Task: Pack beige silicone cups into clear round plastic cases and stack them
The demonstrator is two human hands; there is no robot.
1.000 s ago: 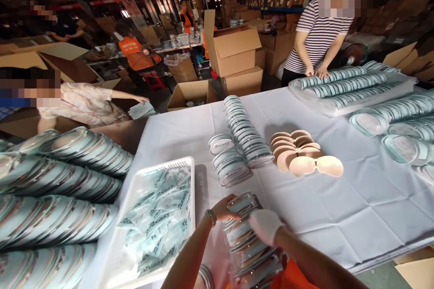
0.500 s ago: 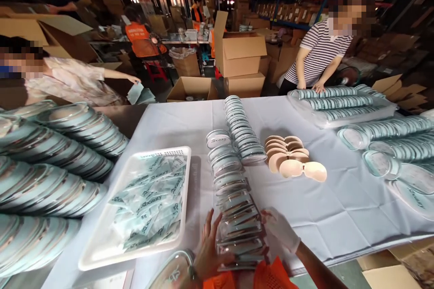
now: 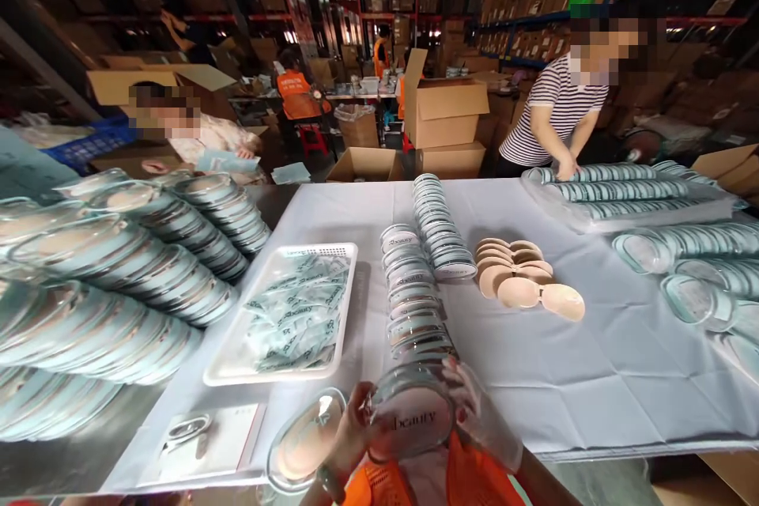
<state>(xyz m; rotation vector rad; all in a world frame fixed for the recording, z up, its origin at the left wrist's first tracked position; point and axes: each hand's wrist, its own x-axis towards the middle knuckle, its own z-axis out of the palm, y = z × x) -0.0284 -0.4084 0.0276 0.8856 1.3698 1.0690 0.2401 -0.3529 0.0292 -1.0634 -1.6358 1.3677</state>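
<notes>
Both my hands hold one clear oval case [image 3: 409,417] printed "beauty" at the near table edge. My left hand [image 3: 349,435] is bare and grips its left rim. My right hand [image 3: 483,415] wears a white glove and closes on its right rim. Behind the case a slanted row of clear cases [image 3: 412,296] runs away from me. A second row [image 3: 442,229] lies to its right. Beige cups [image 3: 527,281] are stacked right of that. An open case half [image 3: 302,443] lies by my left wrist.
A white tray [image 3: 237,360] of teal sachets sits left of the rows. Piles of teal-rimmed cases [image 3: 107,285] fill the left side, and more rows [image 3: 688,241] lie at right. A person in a striped shirt [image 3: 554,115] works at the far right corner; cardboard boxes [image 3: 444,122] stand behind.
My hands have left the sides of the slanted row and lifted one case toward me. The view has tilted, showing more of the near edge.
</notes>
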